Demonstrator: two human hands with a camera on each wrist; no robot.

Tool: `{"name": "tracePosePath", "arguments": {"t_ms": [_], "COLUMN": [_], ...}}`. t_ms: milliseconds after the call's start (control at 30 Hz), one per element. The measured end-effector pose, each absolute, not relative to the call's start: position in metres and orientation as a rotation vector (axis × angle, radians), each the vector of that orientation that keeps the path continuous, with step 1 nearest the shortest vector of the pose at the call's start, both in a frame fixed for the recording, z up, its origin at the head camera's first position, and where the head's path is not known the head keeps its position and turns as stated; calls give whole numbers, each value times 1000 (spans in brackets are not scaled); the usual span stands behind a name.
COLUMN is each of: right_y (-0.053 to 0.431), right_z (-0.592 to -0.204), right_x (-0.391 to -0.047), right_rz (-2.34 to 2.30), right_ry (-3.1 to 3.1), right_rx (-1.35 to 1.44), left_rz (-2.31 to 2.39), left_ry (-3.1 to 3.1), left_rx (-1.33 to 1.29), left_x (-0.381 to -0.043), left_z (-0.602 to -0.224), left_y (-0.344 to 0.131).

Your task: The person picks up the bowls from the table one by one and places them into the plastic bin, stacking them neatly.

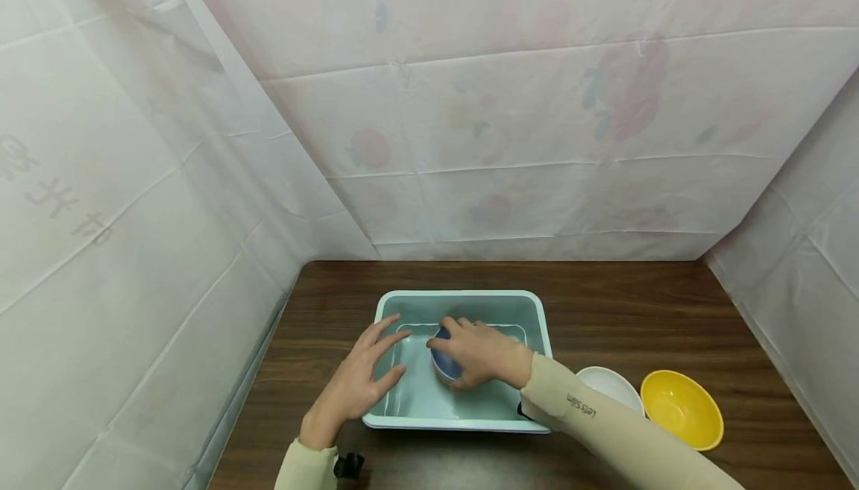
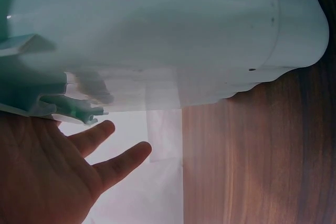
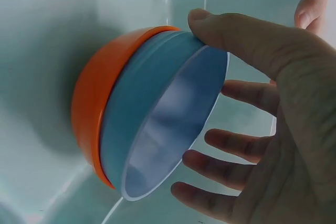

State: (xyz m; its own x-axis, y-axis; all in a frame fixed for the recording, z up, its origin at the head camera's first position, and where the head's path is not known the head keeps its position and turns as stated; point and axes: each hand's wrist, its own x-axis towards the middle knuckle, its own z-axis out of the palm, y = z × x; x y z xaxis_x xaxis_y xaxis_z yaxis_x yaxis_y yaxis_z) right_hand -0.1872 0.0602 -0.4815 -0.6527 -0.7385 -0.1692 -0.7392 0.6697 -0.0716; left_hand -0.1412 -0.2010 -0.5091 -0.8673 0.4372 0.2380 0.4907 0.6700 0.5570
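Note:
A blue bowl (image 1: 443, 365) sits nested in an orange bowl (image 3: 86, 106) inside a pale green basin (image 1: 463, 294). My right hand (image 1: 479, 353) is over the blue bowl, palm toward its opening. In the right wrist view, the thumb touches the rim, while the other fingers extend fairly straight, their tips close to the opposite side of the rim. At the basin's left side is my left hand (image 1: 356, 382), holding nothing, fingers spread and reaching over the rim. The left wrist view shows its palm and fingers beside the basin's outer wall (image 2: 184, 35).
To the right of the basin, a white bowl (image 1: 609, 384) stands partly behind my right sleeve (image 1: 597, 412). A yellow bowl (image 1: 681, 409) is just beyond it. The dark wooden table (image 1: 624, 303) meets white printed sheeting (image 1: 523, 199) at the back and sides.

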Motion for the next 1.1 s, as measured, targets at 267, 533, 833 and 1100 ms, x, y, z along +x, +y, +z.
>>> {"name": "tracePosePath", "arguments": {"t_ms": [267, 533, 833, 1100], "right_y": [55, 53, 51, 51], "right_z": [-482, -485, -488, -487], "right_x": [-185, -186, -189, -189], "right_rz": [93, 119, 131, 176], "right_ry": [2709, 2700, 2707, 2710], "right_rx": [-1155, -1091, -1048, -1117], "left_rz": [-974, -967, -969, -951], "left_ry": [-2792, -2785, -2783, -2787], "left_rx": [-789, -796, -797, -800], "left_x": [-141, -142, -142, -142], "left_z": [-508, -510, -509, -510], "left_y": [-201, -201, -201, -201]}}
